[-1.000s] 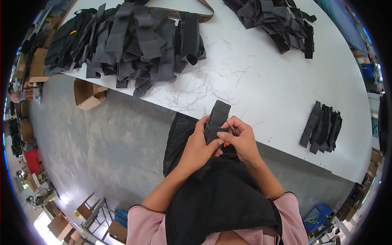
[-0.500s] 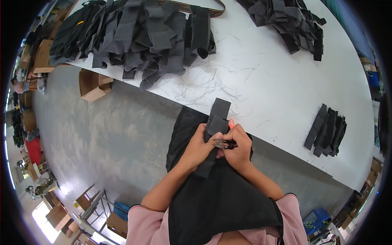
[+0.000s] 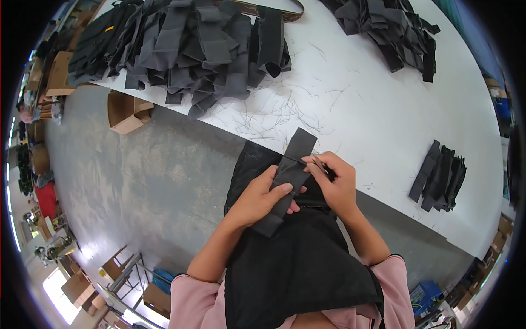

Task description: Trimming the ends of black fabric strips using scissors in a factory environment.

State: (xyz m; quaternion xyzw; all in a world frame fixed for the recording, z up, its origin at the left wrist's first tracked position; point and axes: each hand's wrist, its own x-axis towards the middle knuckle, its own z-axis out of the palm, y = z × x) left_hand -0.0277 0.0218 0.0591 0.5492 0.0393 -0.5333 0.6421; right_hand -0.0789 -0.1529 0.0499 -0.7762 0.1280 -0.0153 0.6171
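My left hand (image 3: pixel 255 199) is closed on a black fabric strip (image 3: pixel 301 145), with the thumb on top and fingertips showing beyond the strip's right edge. The strip slants over my lap, its far end reaching past the table edge. Small thread snips (image 3: pixel 322 166) sit in my closed right hand (image 3: pixel 339 183), partly hidden by the fingers. That hand's thumb and forefinger meet at the right edge of the strip's upper half; whether a thread is pinched there is too small to tell. A black apron (image 3: pixel 296 263) covers my lap.
The white table (image 3: pixel 378 126) carries a big heap of black strips (image 3: pixel 203 49) at far left, another pile (image 3: pixel 383 27) at far right and a smaller stack (image 3: pixel 438 175) at right. Loose threads (image 3: pixel 274 112) lie scattered between. A cardboard box (image 3: pixel 129 112) stands beside the table.
My right hand has moved up and right, turning the snips away from my left thumb. The strip's folded-over middle now lies flatter, still in my left hand.
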